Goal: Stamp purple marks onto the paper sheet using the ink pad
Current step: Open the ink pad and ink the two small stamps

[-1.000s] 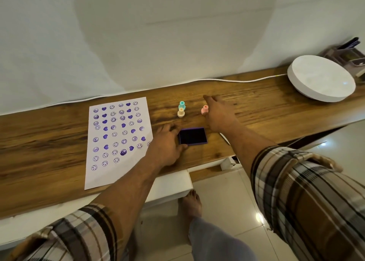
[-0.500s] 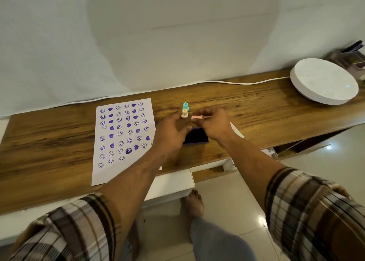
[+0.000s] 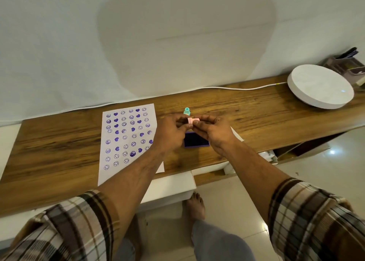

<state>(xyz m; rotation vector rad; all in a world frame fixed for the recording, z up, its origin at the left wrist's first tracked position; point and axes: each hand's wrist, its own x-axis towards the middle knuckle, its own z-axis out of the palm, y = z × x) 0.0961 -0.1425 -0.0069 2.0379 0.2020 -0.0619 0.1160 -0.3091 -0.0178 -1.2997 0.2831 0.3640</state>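
Note:
A white paper sheet (image 3: 126,142) with several purple smiley and heart marks lies on the wooden desk (image 3: 256,122). To its right sits the purple ink pad (image 3: 195,140), lid off, dark face up. Above the pad, my left hand (image 3: 170,134) and my right hand (image 3: 215,132) both pinch a small pink stamp (image 3: 192,120) lying sideways between the fingertips. A teal stamp (image 3: 186,111) stands upright just behind the hands. The cream stamp is hidden behind my left hand.
A round white disc (image 3: 320,86) rests at the desk's far right, a holder with pens (image 3: 347,63) behind it. A white cable (image 3: 237,88) runs along the wall. A white strip (image 3: 236,135) lies behind my right wrist. My bare foot (image 3: 195,205) stands on the tiled floor.
My right hand picked the pink stamp off the desk and brought it over the ink pad. My left hand left the pad's side and rose to grip the stamp too.

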